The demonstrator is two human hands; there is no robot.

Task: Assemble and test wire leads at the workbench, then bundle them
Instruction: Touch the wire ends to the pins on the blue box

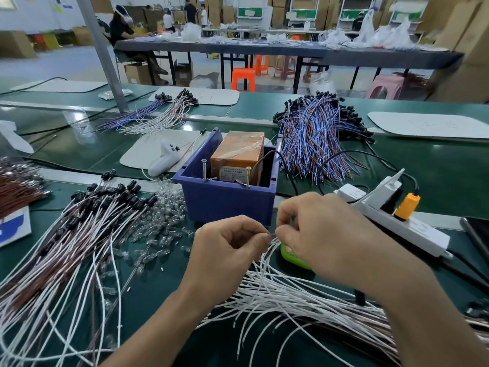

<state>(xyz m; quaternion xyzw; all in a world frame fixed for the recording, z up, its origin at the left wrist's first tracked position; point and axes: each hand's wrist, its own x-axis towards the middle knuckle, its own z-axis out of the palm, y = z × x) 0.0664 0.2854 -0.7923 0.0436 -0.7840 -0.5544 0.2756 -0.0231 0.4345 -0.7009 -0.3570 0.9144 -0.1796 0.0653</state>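
My left hand (227, 250) and my right hand (320, 229) meet in front of the blue bin (227, 202), fingertips pinching the end of a white wire lead (272, 243) between them. That lead rises from a loose fan of white leads (291, 300) lying under my right forearm. A heap of finished white and brown leads with black sockets (87, 221) lies at the left. Small clear glass bulbs (158, 223) are scattered between that heap and my hands. Inside the bin stand an orange taped box (238, 154) and two upright screws (204, 169).
A white power strip (397, 221) with an orange plug (406, 205) lies at the right, black cables around it. A green object (293, 256) peeks from under my right hand. Blue and brown lead bundles (317, 139) lie behind the bin. A white controller (165, 157) rests on a mat.
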